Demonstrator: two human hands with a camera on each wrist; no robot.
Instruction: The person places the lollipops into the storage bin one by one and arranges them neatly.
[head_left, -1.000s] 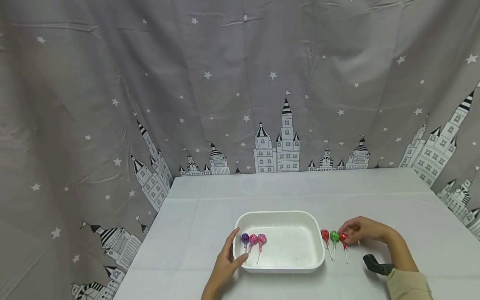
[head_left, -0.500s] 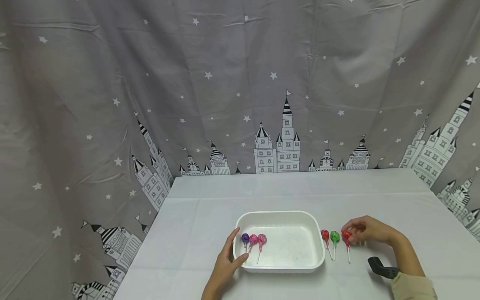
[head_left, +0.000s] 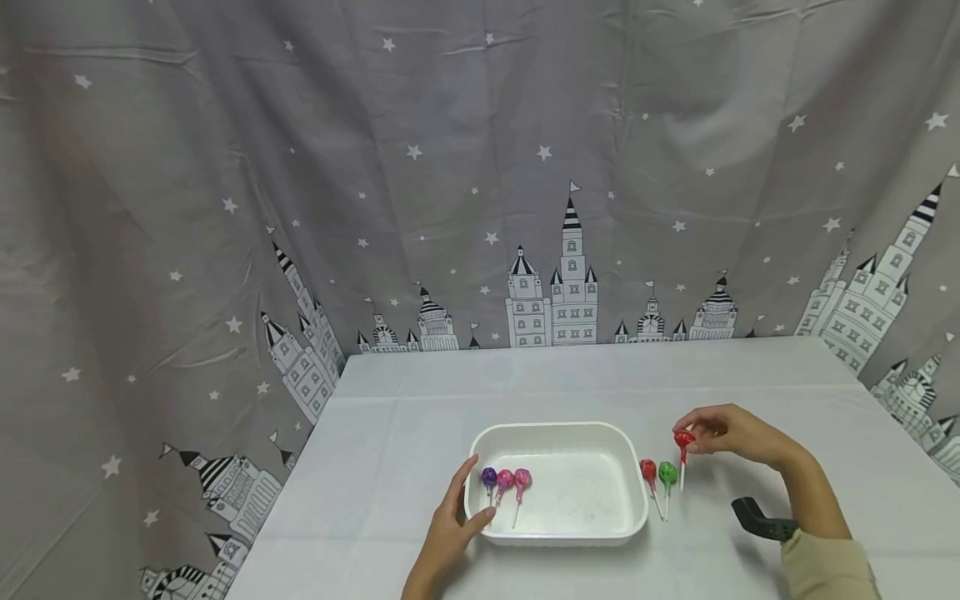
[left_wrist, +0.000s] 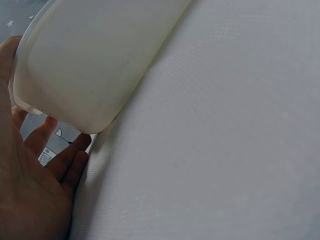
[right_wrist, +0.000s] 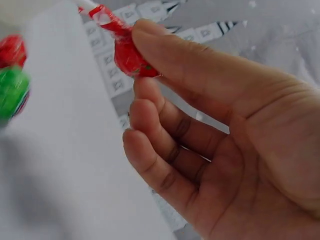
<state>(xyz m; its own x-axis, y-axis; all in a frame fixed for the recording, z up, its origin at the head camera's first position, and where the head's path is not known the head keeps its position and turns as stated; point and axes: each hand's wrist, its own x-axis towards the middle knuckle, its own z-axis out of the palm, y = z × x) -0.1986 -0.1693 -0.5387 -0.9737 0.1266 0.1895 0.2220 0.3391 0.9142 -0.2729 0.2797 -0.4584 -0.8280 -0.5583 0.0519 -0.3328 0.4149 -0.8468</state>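
My right hand [head_left: 731, 432] pinches a red-wrapped lollipop [head_left: 683, 438] by its candy head, thumb against fingertips, its stick pointing down above the table. In the right wrist view the thumb presses the wrapped red head [right_wrist: 130, 59]. My left hand [head_left: 450, 527] grips the left end of a white tray [head_left: 630, 521], thumb at the near rim and fingers along the outer side. In the left wrist view its fingertips touch the tray's outer wall [left_wrist: 75, 85]. Inside the tray, at the left, lie a purple lollipop [head_left: 489, 477] and two pink lollipops [head_left: 522, 478].
Just right of the tray, another red lollipop [head_left: 648, 471] and a green lollipop [head_left: 667, 475] lie side by side on the white table [head_left: 420, 408]. A black wrist mount [head_left: 761, 521] sticks out from my right wrist. Behind the table hangs a grey castle-print curtain [head_left: 450, 167].
My right hand has drawn the rightmost red lollipop away from the green one, then raised it off the table. The left hand and the tray have stayed in place.
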